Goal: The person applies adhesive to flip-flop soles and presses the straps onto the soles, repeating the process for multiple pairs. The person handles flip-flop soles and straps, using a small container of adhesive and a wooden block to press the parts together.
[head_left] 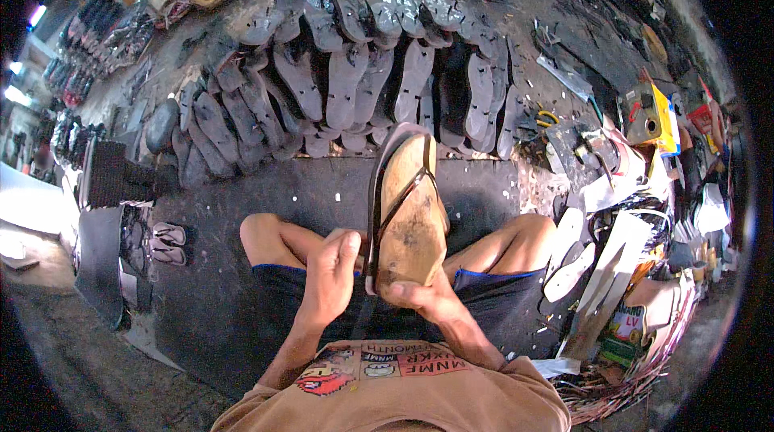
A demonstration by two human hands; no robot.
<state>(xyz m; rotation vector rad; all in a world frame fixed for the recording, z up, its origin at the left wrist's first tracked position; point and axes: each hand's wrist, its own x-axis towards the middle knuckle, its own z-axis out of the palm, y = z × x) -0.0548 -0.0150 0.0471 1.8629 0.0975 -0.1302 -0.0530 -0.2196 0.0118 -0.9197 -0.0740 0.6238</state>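
In front of my lap, a worn tan foot-shaped last [413, 230] stands toe up and heel down. My right hand [427, 299] grips its heel end, thumb across the front. A thin dark thong strap [399, 205] crosses the last, and a dark flip-flop sole [375, 198] shows along its left side. Close beside that left edge is my left hand [329, 277], closed with the thumb pointing up. Its fingertips are partly hidden, and what they hold cannot be made out.
Ahead, many dark sandal soles [348, 81] stand in curved rows. A pair of sandals [168, 243] lies left on the dark mat [218, 295]. To the right are yellow-handled scissors [547, 118], pale sole pieces [569, 271], a yellow box [665, 122] and a heap of thin strips [637, 384].
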